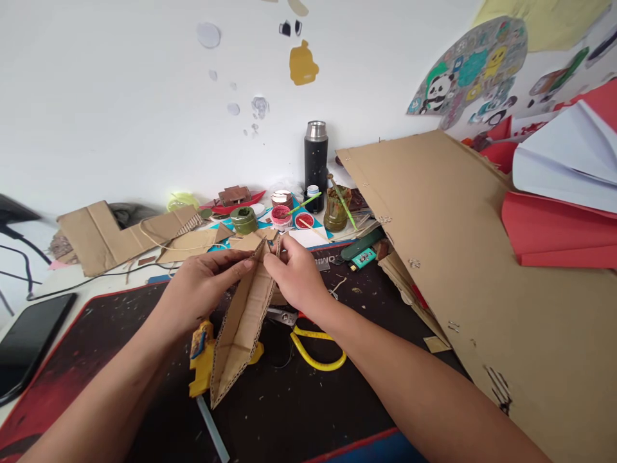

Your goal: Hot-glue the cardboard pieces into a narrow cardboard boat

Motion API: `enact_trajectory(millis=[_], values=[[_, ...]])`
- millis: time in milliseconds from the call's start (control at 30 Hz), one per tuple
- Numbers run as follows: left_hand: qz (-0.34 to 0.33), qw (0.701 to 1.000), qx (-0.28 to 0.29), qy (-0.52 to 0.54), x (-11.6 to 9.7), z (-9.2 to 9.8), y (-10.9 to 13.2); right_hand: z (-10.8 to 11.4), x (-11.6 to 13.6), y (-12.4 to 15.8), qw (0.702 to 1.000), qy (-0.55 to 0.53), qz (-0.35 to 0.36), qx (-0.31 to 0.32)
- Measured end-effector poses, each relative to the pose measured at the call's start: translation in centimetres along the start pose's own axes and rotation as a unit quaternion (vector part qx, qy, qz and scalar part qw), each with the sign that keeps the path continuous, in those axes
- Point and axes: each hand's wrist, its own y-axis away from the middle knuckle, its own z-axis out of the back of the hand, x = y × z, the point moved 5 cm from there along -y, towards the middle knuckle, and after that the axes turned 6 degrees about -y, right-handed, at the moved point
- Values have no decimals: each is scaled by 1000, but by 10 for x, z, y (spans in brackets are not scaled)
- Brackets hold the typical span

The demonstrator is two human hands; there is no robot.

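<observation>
Between both hands is a cardboard boat shape [248, 308], a narrow hull with raised sides and a pointed end tilted toward me. My left hand [212, 276] pinches its left wall near the far end, thumb on the wall's edge. At the far tip, my right hand [294, 270] is closed on the cardboard, fingers pressed together. Below the hull lies a yellow glue gun [200, 366], partly covered, with a pale glue stick [212, 427] sticking out. Yellow-handled scissors [318, 350] lie under my right wrist, their blades partly hidden.
A large cardboard sheet [482, 257] leans along the right side. Paint jars [244, 220], a black thermos [315, 157] and a small red boat [238, 200] stand at the back. A phone [33, 344] and cardboard offcuts [96, 238] lie left. A teal cutter [362, 259] lies right.
</observation>
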Motion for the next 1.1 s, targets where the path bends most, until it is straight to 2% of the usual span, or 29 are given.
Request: enact_trajectory(millis=[267,1100], values=[[-4,1000,1,13,5,-3,-1,1,0,0,1000,18,-7,-6],[-22,999,0,39,-4,-6,0,2,-2,-1,1000,14,-17,-17]])
